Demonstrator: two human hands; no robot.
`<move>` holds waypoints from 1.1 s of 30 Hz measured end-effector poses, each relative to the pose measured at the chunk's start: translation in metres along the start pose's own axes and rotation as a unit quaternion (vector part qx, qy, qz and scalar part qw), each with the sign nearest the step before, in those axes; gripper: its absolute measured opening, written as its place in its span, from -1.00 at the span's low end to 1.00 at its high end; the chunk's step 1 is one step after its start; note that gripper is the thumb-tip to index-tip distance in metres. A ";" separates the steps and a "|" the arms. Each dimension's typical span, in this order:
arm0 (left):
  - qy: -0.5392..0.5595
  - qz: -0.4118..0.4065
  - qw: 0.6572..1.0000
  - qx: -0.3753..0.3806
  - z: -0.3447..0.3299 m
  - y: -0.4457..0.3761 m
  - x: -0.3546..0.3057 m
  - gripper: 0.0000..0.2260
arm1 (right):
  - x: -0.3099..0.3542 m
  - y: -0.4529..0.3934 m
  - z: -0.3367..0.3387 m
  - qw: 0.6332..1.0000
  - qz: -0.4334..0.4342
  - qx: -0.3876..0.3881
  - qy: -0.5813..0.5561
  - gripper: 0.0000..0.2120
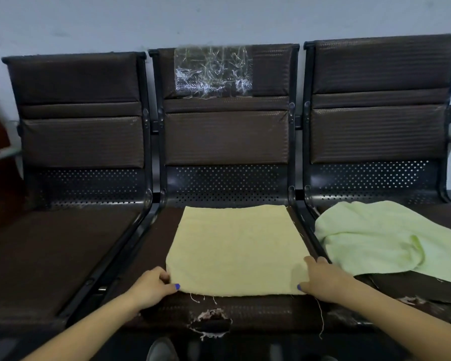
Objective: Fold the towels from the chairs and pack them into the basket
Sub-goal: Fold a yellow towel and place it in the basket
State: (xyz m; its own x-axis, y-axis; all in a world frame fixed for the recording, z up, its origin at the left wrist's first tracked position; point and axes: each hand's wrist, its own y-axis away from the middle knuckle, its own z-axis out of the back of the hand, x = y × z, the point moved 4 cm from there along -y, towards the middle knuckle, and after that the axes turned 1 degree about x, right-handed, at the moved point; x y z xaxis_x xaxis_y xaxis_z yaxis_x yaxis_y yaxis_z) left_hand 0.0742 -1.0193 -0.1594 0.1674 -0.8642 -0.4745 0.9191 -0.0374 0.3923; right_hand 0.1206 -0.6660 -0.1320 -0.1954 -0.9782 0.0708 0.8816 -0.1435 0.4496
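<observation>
A pale yellow towel (235,250) lies flat on the middle chair seat (258,312), folded into a rough square. My left hand (154,284) pinches its near left corner, thumb on top. My right hand (323,280) grips the near right corner, thumb on the cloth and fingers over the right edge. A light green towel (383,241) lies crumpled and unfolded on the right chair seat. No basket is in view.
Three dark brown chairs stand joined in a row against a pale wall. The left chair seat (55,256) holds nothing. The middle seat's front edge has a torn patch (211,321). Clear tape (214,71) covers part of the middle backrest. A shoe (162,350) shows below.
</observation>
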 end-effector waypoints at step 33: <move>0.123 -0.105 0.985 0.050 0.028 -0.013 0.006 -0.73 | -0.025 -0.026 0.033 0.896 0.042 0.041 -0.440 -0.92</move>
State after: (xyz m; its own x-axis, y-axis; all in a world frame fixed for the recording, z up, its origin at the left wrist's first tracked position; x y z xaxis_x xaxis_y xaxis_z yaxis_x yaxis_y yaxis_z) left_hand 0.0537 -1.0381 -0.1450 0.0695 -0.6840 -0.7261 0.9051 -0.2629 0.3342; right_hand 0.0883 -0.6328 -0.1157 -0.4248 -0.4824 0.7660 0.8814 -0.0272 0.4717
